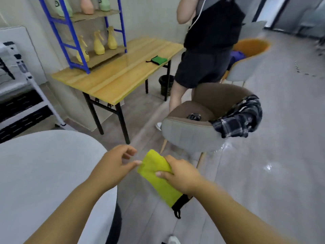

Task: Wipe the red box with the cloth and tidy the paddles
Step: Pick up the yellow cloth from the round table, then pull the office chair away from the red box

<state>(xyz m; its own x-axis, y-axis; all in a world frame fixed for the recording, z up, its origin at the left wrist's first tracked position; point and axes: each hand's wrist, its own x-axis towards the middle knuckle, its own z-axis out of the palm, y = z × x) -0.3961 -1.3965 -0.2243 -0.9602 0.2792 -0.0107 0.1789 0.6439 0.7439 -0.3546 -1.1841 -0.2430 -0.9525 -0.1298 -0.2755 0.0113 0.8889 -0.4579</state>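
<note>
Right hand (182,173) grips yellow-green cloth (158,175) over floor; left hand (114,164) just beside, fingers loosely curled, holding nothing.

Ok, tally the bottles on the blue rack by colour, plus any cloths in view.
Yellow bottles: 3
Green bottles: 2
Peach bottles: 1
Cloths: 2
Total: 8

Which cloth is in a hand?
The yellow cloth, pinched by the right hand. The green cloth lies untouched on the wooden table.
</note>
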